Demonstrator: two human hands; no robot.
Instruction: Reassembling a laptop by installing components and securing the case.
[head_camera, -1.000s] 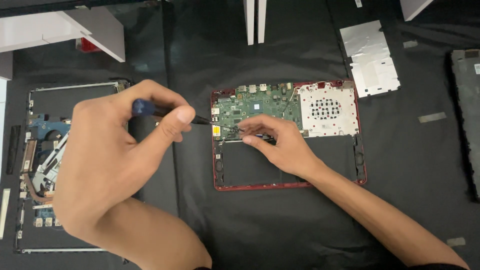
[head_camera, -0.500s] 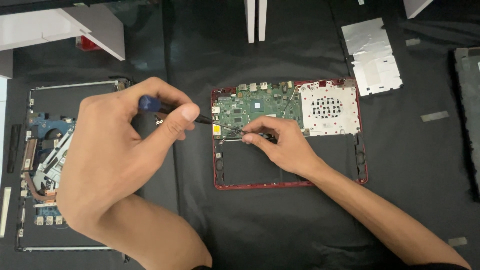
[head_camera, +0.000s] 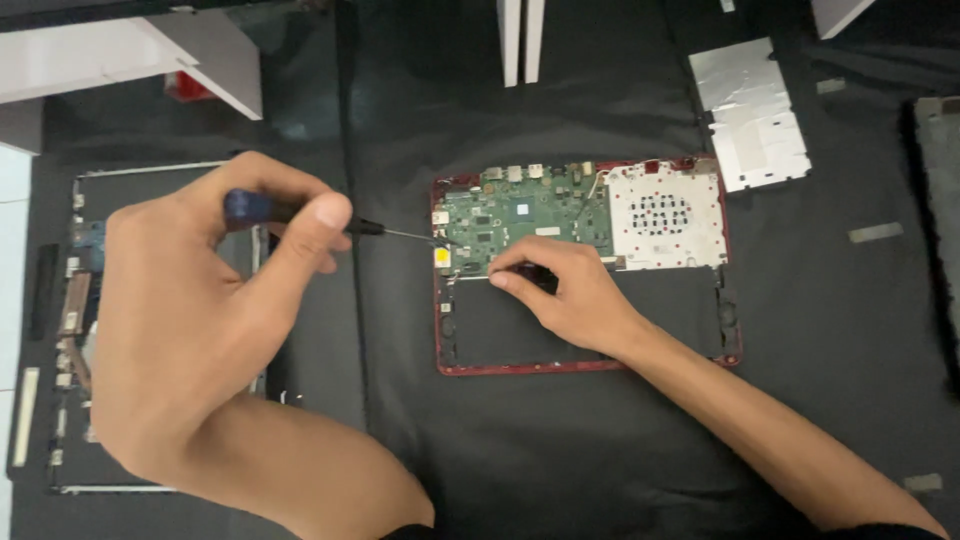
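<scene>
Green circuit board (head_camera: 525, 215) in the red tablet shell (head_camera: 590, 366): my left hand (head_camera: 200, 300) grips a screwdriver (head_camera: 300, 215) pointing right at its left edge; my right hand (head_camera: 560, 290) pinches beside the tip.

The left hand (head_camera: 200, 320) covers most of the screwdriver (head_camera: 300, 215) handle and much of the opened device (head_camera: 70, 330) beneath it. The right hand (head_camera: 560, 295) hides the board (head_camera: 520, 215) edge under its fingertips; whether they pinch anything cannot be told. The grey object (head_camera: 940, 200) is cut by the right edge, and the board's parts are too small to tell
</scene>
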